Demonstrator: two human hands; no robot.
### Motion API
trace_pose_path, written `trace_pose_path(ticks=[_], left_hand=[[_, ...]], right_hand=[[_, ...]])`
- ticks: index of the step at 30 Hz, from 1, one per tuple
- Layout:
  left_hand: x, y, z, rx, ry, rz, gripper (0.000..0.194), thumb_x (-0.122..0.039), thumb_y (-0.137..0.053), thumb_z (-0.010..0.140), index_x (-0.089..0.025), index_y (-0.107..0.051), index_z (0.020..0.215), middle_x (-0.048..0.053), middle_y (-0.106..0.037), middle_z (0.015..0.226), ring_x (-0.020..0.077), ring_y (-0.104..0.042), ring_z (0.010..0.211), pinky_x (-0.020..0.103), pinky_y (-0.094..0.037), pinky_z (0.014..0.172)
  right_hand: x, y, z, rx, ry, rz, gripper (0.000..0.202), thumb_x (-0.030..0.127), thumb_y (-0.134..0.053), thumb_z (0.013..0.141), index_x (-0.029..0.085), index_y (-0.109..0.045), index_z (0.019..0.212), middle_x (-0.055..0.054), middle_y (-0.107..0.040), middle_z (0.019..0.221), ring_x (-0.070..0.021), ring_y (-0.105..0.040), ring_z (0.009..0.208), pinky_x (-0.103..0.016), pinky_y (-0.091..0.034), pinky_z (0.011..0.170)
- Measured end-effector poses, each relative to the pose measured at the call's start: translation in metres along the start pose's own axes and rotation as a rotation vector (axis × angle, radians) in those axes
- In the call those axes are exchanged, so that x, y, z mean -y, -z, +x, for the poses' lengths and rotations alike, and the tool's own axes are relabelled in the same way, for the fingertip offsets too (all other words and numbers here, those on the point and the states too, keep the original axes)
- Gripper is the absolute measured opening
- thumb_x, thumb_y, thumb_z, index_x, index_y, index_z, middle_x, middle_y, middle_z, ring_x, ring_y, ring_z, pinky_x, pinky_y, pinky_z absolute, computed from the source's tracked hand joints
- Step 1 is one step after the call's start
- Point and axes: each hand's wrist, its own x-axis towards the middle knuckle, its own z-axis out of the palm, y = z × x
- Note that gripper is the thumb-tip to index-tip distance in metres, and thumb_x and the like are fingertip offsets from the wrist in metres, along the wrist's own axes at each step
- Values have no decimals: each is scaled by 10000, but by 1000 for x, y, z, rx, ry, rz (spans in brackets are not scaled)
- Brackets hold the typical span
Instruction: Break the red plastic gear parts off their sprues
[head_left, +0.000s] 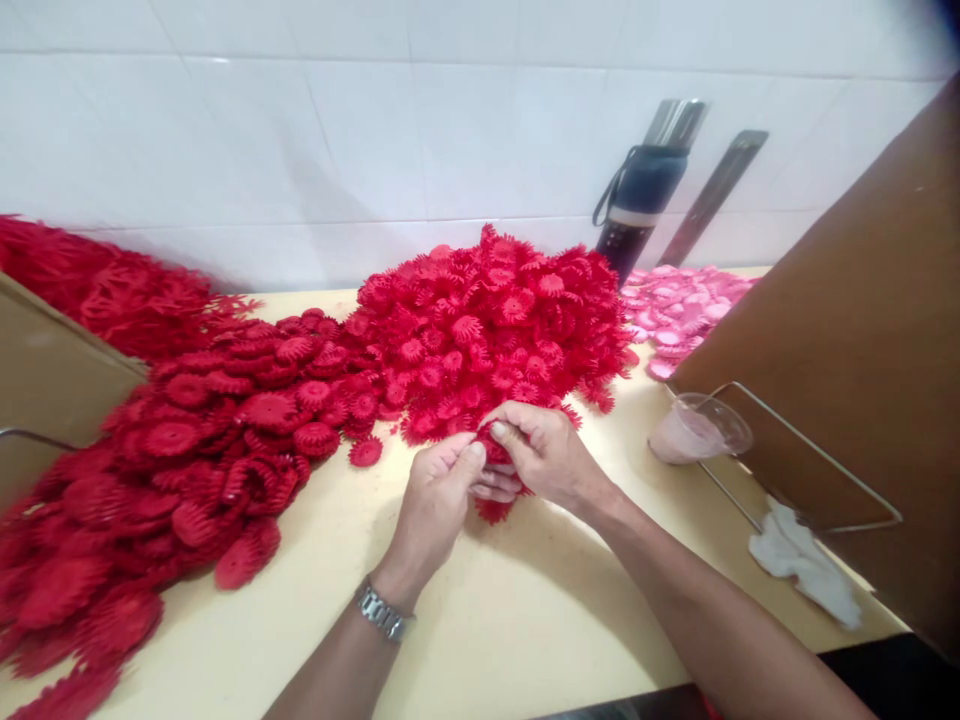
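Note:
Near the middle of the pale yellow table, my left hand and my right hand meet, both closed on a red petalled piece between thumbs and fingers. Part of that piece is hidden by the fingers. Another bit of red shows just below the hands. Right behind them rises a big heap of red fringed flower pieces. A second heap of flatter red round pieces spreads over the left side. One loose red disc lies left of my hands.
A dark blue bottle and a dark flat bar lean by the tiled wall. Pink pieces lie at back right. A plastic cup, wire stand and white cloth are near the brown panel.

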Motion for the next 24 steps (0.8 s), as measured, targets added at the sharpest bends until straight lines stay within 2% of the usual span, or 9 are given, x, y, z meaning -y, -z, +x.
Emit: trace_pose_path(ticks=[2,5,8,10,12,14,18,24], left_hand=[[0,1,2,-41,22,5,198,-318,-582,743,-120,-580,733,45,-663,615,168,-650,561,247,-524,503],[-1,4,5,-121,27,17,204,-325,-572,743,-122,-567,722,44,-660,596,168,-643,522,246,-514,470],[-1,5,4,-109,-7,54,227,-343,-570,747,-122,-566,699,50,-661,602,171,-648,544,244,-516,484],[-2,4,3,-85,-12,81,251,-367,-566,752,-124,-564,689,49,-660,602,170,-647,544,243,-516,489],[-3,2,0,-74,-8,100,261,-382,-564,752,-130,-558,685,42,-655,593,170,-643,534,248,-518,493],[-3,-2,-3,-70,-11,137,252,-372,-571,747,-139,-540,657,31,-641,562,170,-640,524,251,-519,497],[-5,-6,-4,-100,-18,167,223,-333,-566,753,-140,-530,647,26,-629,542,169,-640,520,254,-521,495],[-11,3,2,-172,-6,-115,142,-247,-621,690,-128,-550,725,26,-646,612,161,-643,544,261,-528,520]], right_hand=[[-1,1,1,22,16,51,173,121,-431,839,158,-598,810,15,-589,661,-93,-536,585,-195,-414,563],[-2,2,1,-26,91,35,140,161,-515,822,166,-580,946,2,-606,777,-105,-560,692,-210,-435,649],[-2,4,0,-21,121,5,79,183,-595,780,173,-570,854,11,-583,738,-108,-544,672,-210,-430,631],[-3,4,0,6,131,0,28,158,-577,786,176,-557,781,25,-565,674,-95,-525,608,-197,-417,581],[-5,4,0,-11,168,-41,70,123,-527,808,173,-557,770,26,-560,646,-88,-514,570,-190,-405,549],[-10,6,1,-106,225,-145,120,105,-474,828,165,-570,790,3,-576,666,-101,-525,582,-203,-409,554],[-25,14,7,-410,250,-352,161,140,-438,862,150,-598,876,-58,-621,764,-151,-569,684,-254,-441,627],[-37,23,11,-415,194,-660,219,140,-503,829,192,-643,989,-76,-644,977,-229,-533,890,-383,-406,792]])
